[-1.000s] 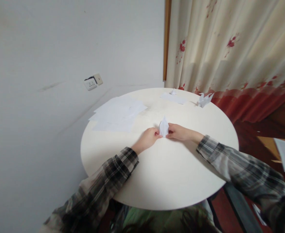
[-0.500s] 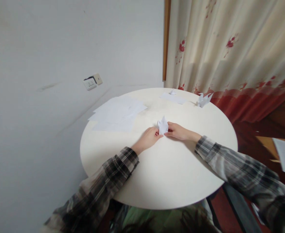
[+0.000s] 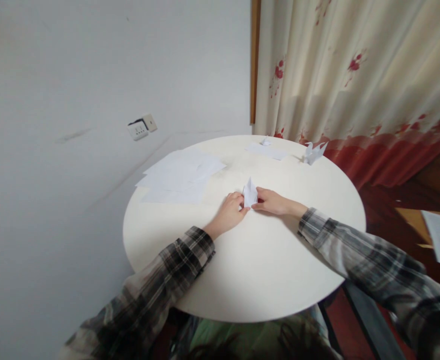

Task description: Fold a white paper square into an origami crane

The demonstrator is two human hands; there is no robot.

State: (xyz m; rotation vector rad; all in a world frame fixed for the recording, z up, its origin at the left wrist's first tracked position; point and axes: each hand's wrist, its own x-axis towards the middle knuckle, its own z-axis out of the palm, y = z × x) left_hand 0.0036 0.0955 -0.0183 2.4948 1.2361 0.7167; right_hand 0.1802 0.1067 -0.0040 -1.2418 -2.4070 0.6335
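A small folded white paper piece stands on the round cream table near its middle. My left hand pinches its left side with closed fingers. My right hand pinches its right side the same way. Both wrists rest on the tabletop, in plaid sleeves.
A loose stack of white sheets lies at the table's left. A finished paper crane sits at the far right edge, with a flat sheet and a small crumpled scrap at the back. Curtain right, wall with socket left.
Both hands stayed on the folded paper and shifted slightly; the piece sits a little lower and more closed between the fingers than a second ago.
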